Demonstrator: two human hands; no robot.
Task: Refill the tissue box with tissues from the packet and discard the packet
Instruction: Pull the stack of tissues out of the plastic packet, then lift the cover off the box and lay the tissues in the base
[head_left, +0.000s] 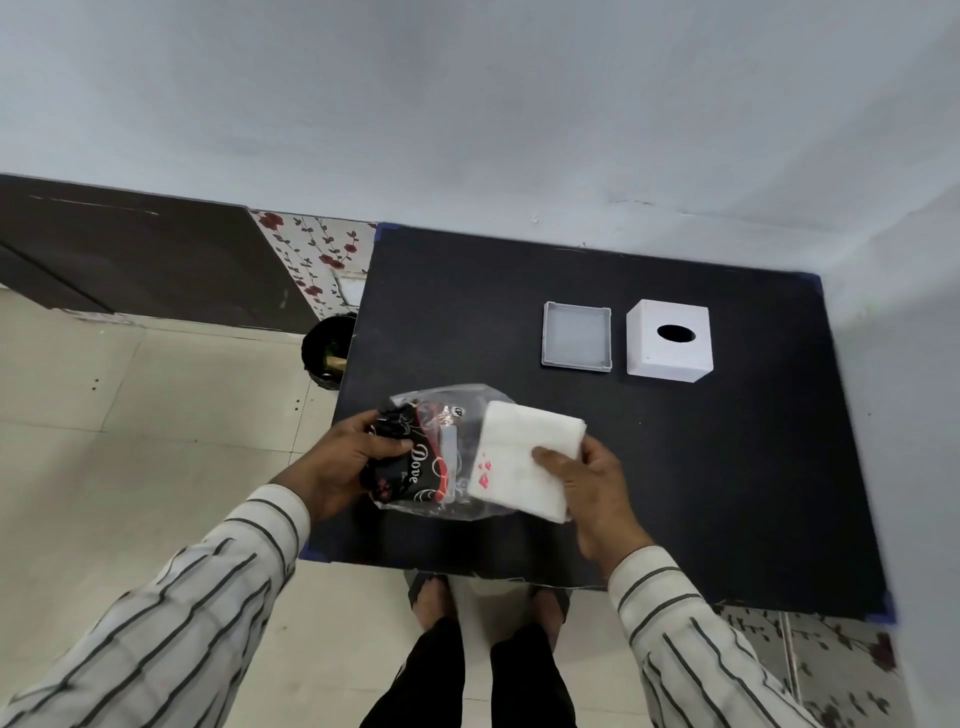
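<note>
**Tissue stack partly out of packet, both hands gripping**

Matte black square table against a pale wall. Far right on it: white cube tissue box with an oval slot on top, and just beside it on its left, apart, its shallow grey square base tray. Near the table's front-left edge: crinkled clear plastic packet with black-and-red print, left hand closed around its printed end. Right hand pinches the folded white tissue stack, soft-textured, thumb on top, half out of the packet. Round black bin sits on the tiled floor left of the table.
</note>
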